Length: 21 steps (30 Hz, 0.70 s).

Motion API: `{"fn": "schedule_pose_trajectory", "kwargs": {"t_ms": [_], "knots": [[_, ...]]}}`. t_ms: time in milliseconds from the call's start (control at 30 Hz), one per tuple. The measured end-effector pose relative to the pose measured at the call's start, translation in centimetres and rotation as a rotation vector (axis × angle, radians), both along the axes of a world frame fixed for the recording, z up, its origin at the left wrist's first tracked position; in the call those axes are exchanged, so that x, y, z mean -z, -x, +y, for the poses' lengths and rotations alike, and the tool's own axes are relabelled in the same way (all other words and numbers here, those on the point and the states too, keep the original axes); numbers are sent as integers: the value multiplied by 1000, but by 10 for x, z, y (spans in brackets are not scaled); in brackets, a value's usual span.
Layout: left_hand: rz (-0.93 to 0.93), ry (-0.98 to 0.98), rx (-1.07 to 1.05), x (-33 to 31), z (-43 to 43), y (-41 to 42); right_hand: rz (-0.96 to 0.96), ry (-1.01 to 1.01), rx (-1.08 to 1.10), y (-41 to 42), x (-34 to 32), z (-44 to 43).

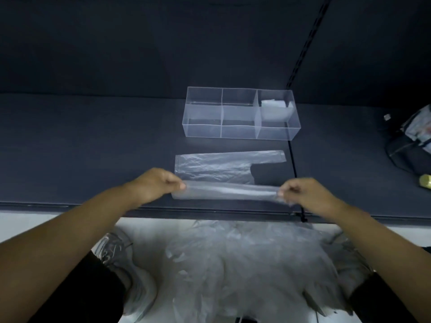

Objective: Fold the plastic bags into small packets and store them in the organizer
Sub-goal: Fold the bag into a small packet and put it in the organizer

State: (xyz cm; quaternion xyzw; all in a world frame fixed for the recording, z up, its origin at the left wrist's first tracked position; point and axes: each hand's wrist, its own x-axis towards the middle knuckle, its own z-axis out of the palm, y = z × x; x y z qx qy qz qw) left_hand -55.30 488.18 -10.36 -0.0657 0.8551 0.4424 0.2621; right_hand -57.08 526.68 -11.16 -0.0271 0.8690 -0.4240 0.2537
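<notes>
- Thin translucent plastic bag [210,166], frame centre: light, limp, slippery; best held at its folded edge's ends.
- Left hand [152,185] and right hand [303,194] each pinch one end.

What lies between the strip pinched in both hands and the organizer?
In the head view, a flattened plastic bag lies on the dark table beyond the strip, handle pointing right; bare table separates it from the organizer.
</notes>
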Motion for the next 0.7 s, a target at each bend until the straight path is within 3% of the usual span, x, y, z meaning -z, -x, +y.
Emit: {"fn": "schedule_pose_trajectory", "kwargs": {"t_ms": [133,267,467,600,700], "knots": [[-25,-133,-298,3,0,27,-31,94,191,39,-2,7],[20,-80,-464,19,4,48,17,115,374,71,16,-1],[73,117,-492,47,3,64,82,-65,486,96,40,-14],[225,239,-509,51,11,63,134,-196,508,100,45,-20],[331,232,-685,48,23,55,136,-230,513,101,46,-23]]}}
